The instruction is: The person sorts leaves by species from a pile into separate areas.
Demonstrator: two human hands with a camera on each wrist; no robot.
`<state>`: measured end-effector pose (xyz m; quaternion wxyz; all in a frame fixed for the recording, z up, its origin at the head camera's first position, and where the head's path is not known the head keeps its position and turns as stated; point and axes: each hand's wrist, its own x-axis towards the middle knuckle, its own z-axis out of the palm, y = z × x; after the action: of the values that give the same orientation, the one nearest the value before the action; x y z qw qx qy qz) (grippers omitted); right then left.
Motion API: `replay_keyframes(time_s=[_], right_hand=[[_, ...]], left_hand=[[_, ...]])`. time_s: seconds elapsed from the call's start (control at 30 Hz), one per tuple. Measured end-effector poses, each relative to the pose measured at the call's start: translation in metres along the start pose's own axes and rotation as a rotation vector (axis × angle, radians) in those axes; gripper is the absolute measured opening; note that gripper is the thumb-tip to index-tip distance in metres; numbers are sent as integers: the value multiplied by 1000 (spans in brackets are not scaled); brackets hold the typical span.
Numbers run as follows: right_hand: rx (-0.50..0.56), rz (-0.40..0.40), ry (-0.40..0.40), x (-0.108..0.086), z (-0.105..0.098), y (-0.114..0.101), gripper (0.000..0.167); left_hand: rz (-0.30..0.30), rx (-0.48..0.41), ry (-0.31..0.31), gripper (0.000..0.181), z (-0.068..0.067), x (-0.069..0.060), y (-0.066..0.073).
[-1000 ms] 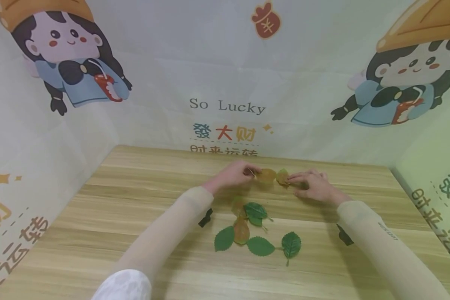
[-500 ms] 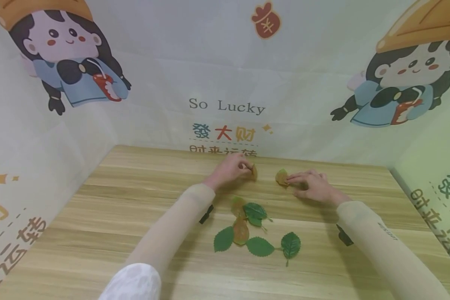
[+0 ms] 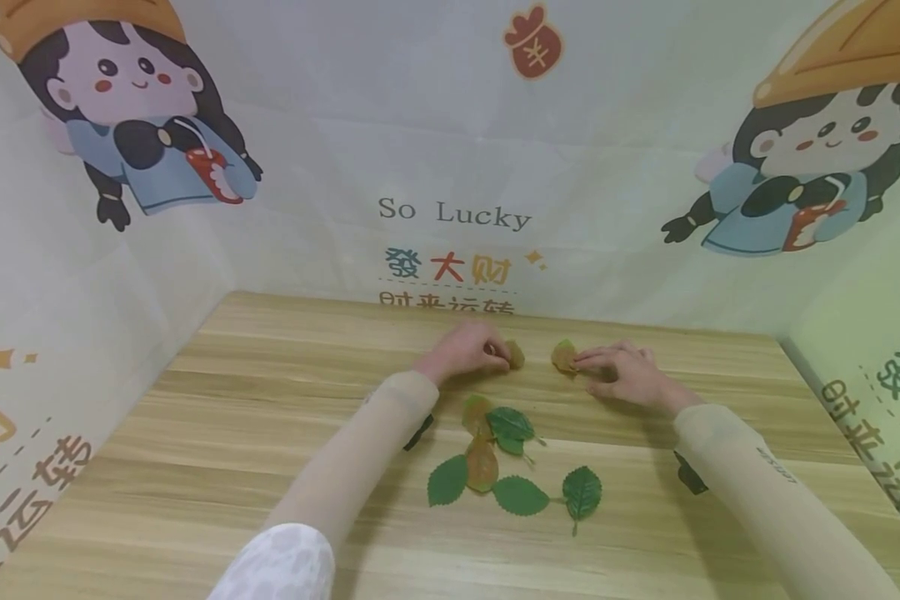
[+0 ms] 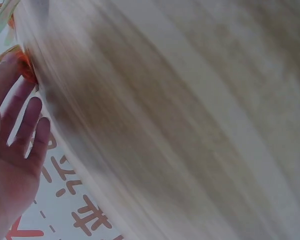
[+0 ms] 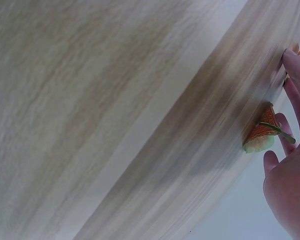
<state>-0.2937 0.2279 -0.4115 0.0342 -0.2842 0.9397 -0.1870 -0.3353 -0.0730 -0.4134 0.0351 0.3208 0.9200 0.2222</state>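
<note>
In the head view my left hand [image 3: 471,348] pinches an orange-brown leaf [image 3: 516,355] between thumb and fingers at the table's far side. The left wrist view has that leaf [image 4: 27,69] at the fingertips, the other fingers spread apart. Just to the right, my right hand [image 3: 628,372] rests on the table with straight fingers. Its fingertips touch a small orange leaf with a green edge [image 3: 564,356]; the thumb stays apart. From the right wrist, a second orange leaf [image 5: 265,131] with a green stem shows by the ring and little fingers, hidden from the head view.
Nearer on the wooden table [image 3: 270,400] lies a loose group: a serrated green leaf [image 3: 510,425] overlapping others, a brownish-orange leaf [image 3: 482,467], and a separate green leaf [image 3: 582,490] on the right. A printed cloth backdrop [image 3: 307,200] stands along the table's back and sides.
My left hand has drawn its leaf leftward, away from the right hand's leaf, tilted it up, then lowered it slightly toward the table. The right hand stays in place.
</note>
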Motion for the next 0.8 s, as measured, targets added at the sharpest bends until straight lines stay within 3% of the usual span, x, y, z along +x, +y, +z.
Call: replay_keyframes(time_s=[0.2,0.47,0.8], right_hand=[[10,2,1,-1,-1,-1,46],[4,-1,9,0,-3,-6,44],[-12,15,12,-1,-3,-6,45]], left_hand=[[67,64,-67,38,-1,-3,3],[111,34,-94,49,-4,-11,0],[43,58,-133,57,-6,-19,-4]])
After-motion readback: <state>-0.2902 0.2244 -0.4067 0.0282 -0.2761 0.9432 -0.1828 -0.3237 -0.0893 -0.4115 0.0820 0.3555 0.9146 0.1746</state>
